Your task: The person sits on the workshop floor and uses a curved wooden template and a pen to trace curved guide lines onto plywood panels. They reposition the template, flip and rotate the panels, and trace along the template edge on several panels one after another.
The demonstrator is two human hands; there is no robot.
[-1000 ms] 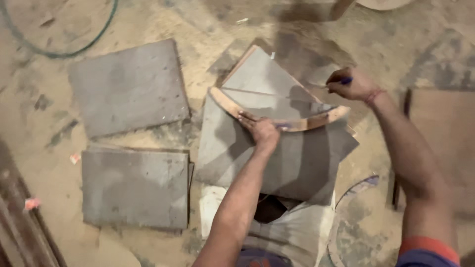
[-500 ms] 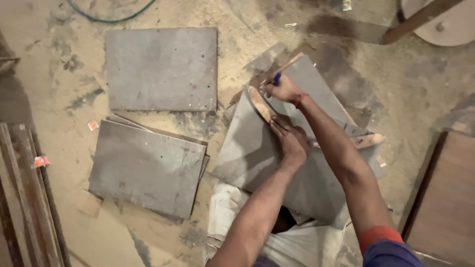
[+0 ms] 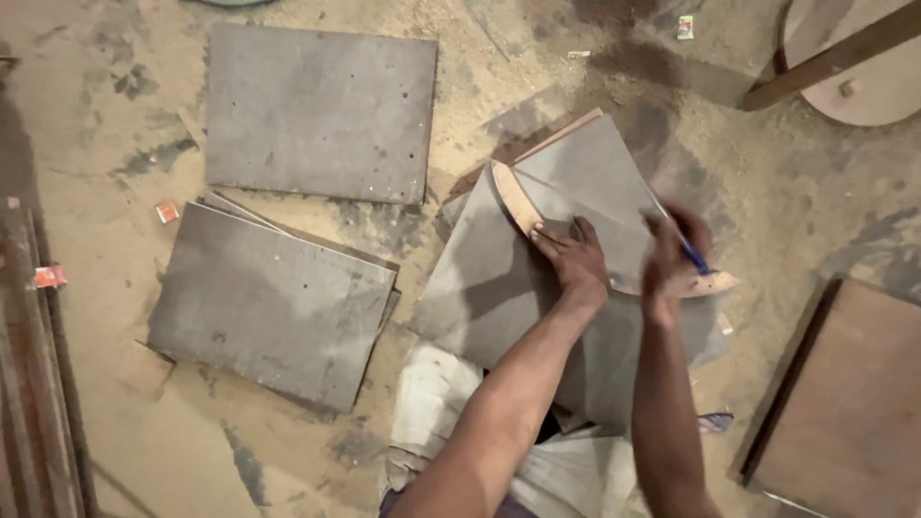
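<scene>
My left hand presses flat on a curved wooden template that lies across a grey board on the sandy floor. My right hand grips a blue pen near the template's right end; it is blurred. A second grey board with a tan edge lies under the template, tilted. My knee in light trousers rests at the board's near edge.
Another grey board lies at upper left, and a stack of grey boards below it. A brown panel sits at lower right, a round wooden piece with a batten at upper right, rusty bars along the left.
My right hand with the pen has swung from the template's upper-left end to its right end. My left hand stays pressed on the template. The view has shifted.
</scene>
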